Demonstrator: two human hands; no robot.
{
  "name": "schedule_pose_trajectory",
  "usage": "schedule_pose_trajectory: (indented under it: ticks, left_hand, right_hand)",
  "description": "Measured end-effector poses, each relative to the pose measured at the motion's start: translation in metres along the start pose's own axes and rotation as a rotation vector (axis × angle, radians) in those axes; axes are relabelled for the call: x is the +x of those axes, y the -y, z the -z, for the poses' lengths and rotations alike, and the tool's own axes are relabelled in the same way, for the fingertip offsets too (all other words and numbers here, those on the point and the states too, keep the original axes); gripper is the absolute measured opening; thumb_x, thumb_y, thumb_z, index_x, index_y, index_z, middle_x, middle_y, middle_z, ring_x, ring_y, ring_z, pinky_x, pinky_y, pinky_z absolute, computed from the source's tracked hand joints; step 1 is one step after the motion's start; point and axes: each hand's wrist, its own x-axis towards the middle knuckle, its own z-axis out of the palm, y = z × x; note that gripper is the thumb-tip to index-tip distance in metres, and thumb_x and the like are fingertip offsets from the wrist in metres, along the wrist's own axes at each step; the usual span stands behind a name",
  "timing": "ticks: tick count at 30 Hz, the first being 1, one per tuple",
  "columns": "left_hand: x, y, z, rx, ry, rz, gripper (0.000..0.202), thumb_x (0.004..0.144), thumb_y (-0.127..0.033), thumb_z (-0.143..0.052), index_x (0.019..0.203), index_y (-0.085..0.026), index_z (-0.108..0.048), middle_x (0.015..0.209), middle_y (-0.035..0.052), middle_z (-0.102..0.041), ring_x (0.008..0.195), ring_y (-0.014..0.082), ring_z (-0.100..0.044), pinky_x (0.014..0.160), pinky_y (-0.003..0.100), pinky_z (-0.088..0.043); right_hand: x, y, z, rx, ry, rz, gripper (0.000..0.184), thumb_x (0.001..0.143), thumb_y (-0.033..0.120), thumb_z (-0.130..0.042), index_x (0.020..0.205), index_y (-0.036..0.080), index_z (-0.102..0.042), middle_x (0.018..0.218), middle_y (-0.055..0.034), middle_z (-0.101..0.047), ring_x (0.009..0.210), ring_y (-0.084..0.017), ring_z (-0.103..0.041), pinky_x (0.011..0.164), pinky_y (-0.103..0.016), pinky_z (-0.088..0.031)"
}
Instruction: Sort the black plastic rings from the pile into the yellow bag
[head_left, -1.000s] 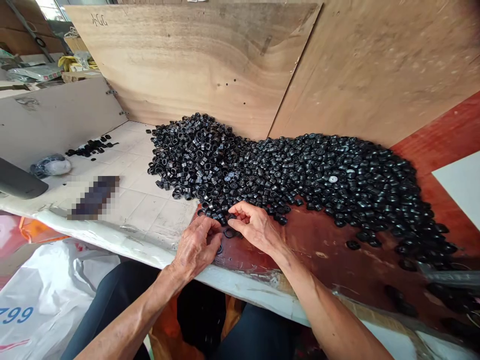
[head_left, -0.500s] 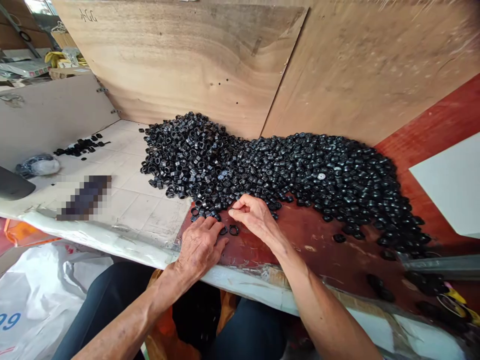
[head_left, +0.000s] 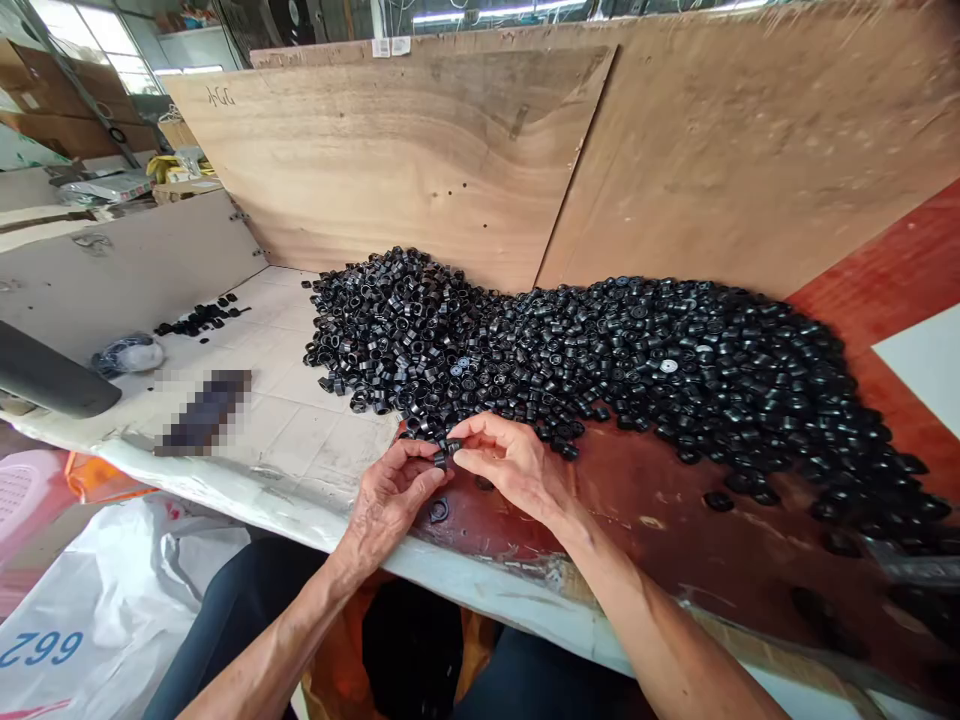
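Between thumb and fingers, my left hand (head_left: 394, 490) pinches a small black plastic ring (head_left: 441, 459). My right hand (head_left: 506, 460) grips a small black threaded cap (head_left: 453, 446) right beside that ring, and the two pieces meet or nearly meet. A loose black ring (head_left: 439, 511) lies on the red tabletop just below my left fingers. Behind both hands rises a long heap of black parts: open rings (head_left: 382, 330) at its left end, round caps (head_left: 720, 370) toward the right.
A wooden board (head_left: 420, 150) stands behind the heap. On the left, a small group of black parts (head_left: 201, 318), a clear plastic bundle (head_left: 127, 354) and a dark grey cylinder (head_left: 56, 370) rest on pale sheeting. A white sack (head_left: 112, 610) and an open orange bag (head_left: 337, 650) are below the table edge.
My left hand has lifted from the tabletop and now pinches a ring. My right hand has come together with it, holding a cap. The camera view has tilted up and to the left.
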Motion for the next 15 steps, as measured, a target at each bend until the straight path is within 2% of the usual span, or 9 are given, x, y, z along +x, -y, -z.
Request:
schedule_pose_trajectory:
  ticks: [5,8,15]
  left_hand:
    - [-0.0021,0.0015,0.0005,-0.056,-0.041,-0.045,0.035,0.084,-0.040,-0.082,0.108,-0.019,-0.069,0.098,0.0046,-0.077,0.087,0.0172,-0.074,0.081,0.029,-0.061]
    - [-0.0019,0.0042,0.0016,-0.064,-0.056,-0.066,0.032,0.084,-0.037,-0.082,0.109,-0.019,-0.071,0.100,0.0045,-0.076,0.091,0.0168,-0.073,0.083,0.028,-0.061]
    - [-0.0019,0.0071,0.0025,0.057,-0.066,-0.153,0.027,0.089,-0.036,-0.078,0.109,-0.020,-0.073,0.109,0.0053,-0.075,0.094,0.0171,-0.073,0.087,0.029,-0.062]
  right_hand:
    - [-0.0017,0.0020,-0.0031,-0.099,0.007,0.059,0.015,0.083,0.029,-0.069,0.095,0.022,-0.075,0.087,-0.0010,-0.075,0.077,-0.017,-0.067,0.074,-0.029,-0.054]
    - [-0.0027,0.0017,-0.0042,-0.095,0.013,0.048,0.017,0.083,0.032,-0.072,0.097,0.022,-0.074,0.088,-0.0007,-0.075,0.077,-0.017,-0.067,0.073,-0.029,-0.054]
    - [-0.0045,-0.0036,-0.0083,-0.117,0.002,0.139,0.015,0.084,0.029,-0.074,0.097,0.022,-0.070,0.086,0.0005,-0.071,0.076,-0.016,-0.066,0.073,-0.027,-0.054]
